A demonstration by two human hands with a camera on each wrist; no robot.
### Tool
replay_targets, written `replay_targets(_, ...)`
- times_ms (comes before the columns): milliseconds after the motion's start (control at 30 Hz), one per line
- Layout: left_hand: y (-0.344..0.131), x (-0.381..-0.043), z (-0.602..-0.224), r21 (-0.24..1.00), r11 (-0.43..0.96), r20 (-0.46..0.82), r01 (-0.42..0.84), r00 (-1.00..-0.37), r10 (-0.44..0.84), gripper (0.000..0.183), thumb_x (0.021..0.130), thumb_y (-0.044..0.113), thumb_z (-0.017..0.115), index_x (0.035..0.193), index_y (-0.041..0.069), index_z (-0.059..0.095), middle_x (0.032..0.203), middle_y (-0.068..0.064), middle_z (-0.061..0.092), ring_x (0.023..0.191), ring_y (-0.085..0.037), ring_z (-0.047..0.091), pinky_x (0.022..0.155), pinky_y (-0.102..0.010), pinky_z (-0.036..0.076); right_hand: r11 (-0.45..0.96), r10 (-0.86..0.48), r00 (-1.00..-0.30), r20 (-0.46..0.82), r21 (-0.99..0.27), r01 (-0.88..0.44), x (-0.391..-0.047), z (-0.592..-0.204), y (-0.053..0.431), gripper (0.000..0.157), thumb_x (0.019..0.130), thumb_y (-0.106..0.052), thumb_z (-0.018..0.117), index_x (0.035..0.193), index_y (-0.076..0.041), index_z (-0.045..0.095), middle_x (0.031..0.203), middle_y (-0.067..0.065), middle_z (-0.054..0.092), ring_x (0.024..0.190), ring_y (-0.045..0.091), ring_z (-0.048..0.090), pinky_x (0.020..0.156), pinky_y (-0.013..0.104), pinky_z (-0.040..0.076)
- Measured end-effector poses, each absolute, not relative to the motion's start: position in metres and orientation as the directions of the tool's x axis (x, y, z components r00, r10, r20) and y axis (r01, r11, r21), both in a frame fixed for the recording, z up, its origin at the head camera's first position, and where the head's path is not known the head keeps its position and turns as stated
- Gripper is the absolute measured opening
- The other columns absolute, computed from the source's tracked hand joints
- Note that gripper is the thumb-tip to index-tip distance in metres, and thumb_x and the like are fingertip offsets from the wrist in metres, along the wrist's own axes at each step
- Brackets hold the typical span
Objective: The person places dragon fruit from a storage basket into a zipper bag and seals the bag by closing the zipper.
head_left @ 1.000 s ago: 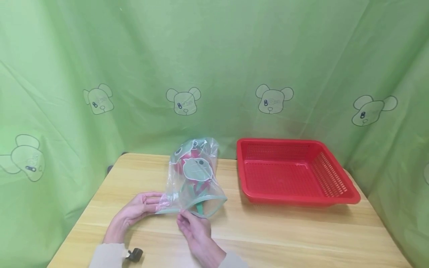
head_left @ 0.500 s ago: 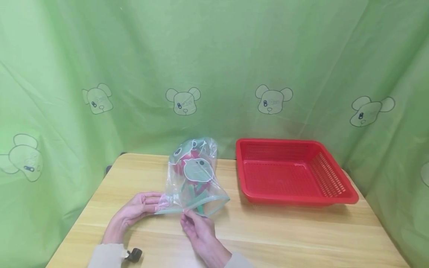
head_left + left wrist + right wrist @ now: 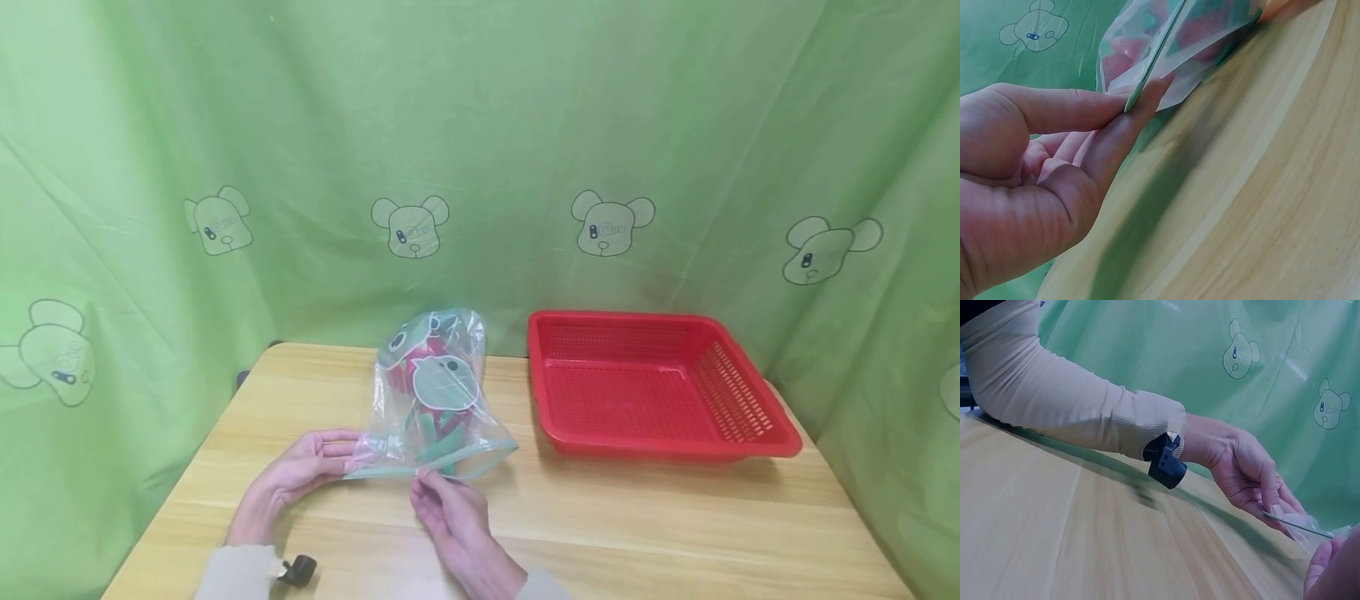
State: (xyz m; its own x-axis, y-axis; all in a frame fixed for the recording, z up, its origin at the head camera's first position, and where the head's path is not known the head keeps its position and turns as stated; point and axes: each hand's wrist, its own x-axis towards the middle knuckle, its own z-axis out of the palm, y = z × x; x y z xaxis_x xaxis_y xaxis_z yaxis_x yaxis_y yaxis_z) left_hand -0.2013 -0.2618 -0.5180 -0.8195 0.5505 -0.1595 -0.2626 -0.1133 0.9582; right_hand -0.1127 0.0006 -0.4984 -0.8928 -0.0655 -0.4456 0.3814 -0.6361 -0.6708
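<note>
A clear zip bag (image 3: pixel 390 450) with pale green bird prints lies on the wooden table, its green-edged mouth toward me. Red and green items (image 3: pixel 442 425) show through the plastic; their kind is unclear. My left hand (image 3: pixel 311 465) pinches the left corner of the mouth between thumb and fingers, as the left wrist view also shows on the bag (image 3: pixel 1144 69). Near the middle of the zip strip, my right hand (image 3: pixel 453 517) pinches the edge with thumb and forefinger. Right of that pinch, the mouth gapes slightly. In the right wrist view, only part of the right hand (image 3: pixel 1335 569) shows.
A red plastic basket (image 3: pixel 622 400) with slotted walls stands on the right of the table (image 3: pixel 637 525). A green curtain (image 3: pixel 502 150) with bear-head prints hangs behind and at both sides. A small black camera (image 3: pixel 298 571) is strapped to the left wrist.
My right hand has slid a little rightward along the zip strip, and the gap in the mouth has narrowed. The left hand keeps its place at the corner.
</note>
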Motion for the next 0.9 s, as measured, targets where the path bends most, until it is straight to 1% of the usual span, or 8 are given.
replay_targets(200,-0.262,-0.202,-0.519,0.958,-0.116,-0.159,-0.263,-0.821,0.549,0.063,0.094,-0.011,0.061,0.148,-0.019,0.03,0.136,-0.027,0.059,0.12,-0.027,0.066,0.105,-0.043,0.049,-0.629,-0.081,-0.893,-0.443,-0.672,0.391,-0.111,-0.497,0.008,0.034,0.089,-0.01,0.078,0.117,0.004,0.063,0.097,0.006,0.072,0.093,0.017,0.07,0.097,0.032,0.055)
replay_targets(433,-0.264,-0.202,-0.519,0.956,-0.131,-0.148,-0.264,-0.816,0.558,0.062,0.095,-0.011,0.059,0.147,-0.02,0.029,0.136,-0.026,0.06,0.12,-0.027,0.066,0.105,-0.043,0.049,-0.636,-0.095,-0.895,-0.435,-0.665,0.391,-0.108,-0.496,0.014,0.035,0.09,-0.01,0.078,0.118,0.005,0.063,0.1,0.008,0.071,0.095,0.017,0.069,0.098,0.032,0.055)
replay_targets(700,-0.264,-0.201,-0.517,0.95,-0.145,-0.151,-0.276,-0.814,0.561,0.061,0.094,-0.012,0.059,0.147,-0.021,0.029,0.135,-0.024,0.062,0.119,-0.026,0.067,0.105,-0.042,0.05,-0.624,-0.073,-0.904,-0.421,-0.688,0.371,-0.107,-0.492,0.021,0.032,0.089,-0.008,0.077,0.116,0.006,0.065,0.097,0.009,0.072,0.092,0.017,0.069,0.094,0.032,0.057)
replay_targets(900,-0.264,-0.201,-0.516,0.95,-0.142,-0.154,-0.279,-0.813,0.562,0.059,0.094,-0.012,0.059,0.146,-0.02,0.032,0.132,-0.021,0.065,0.117,-0.025,0.068,0.104,-0.041,0.051,-0.599,-0.052,-0.909,-0.413,-0.716,0.359,-0.108,-0.489,0.025,0.032,0.089,-0.007,0.077,0.115,0.006,0.065,0.097,0.01,0.072,0.09,0.017,0.069,0.093,0.032,0.058)
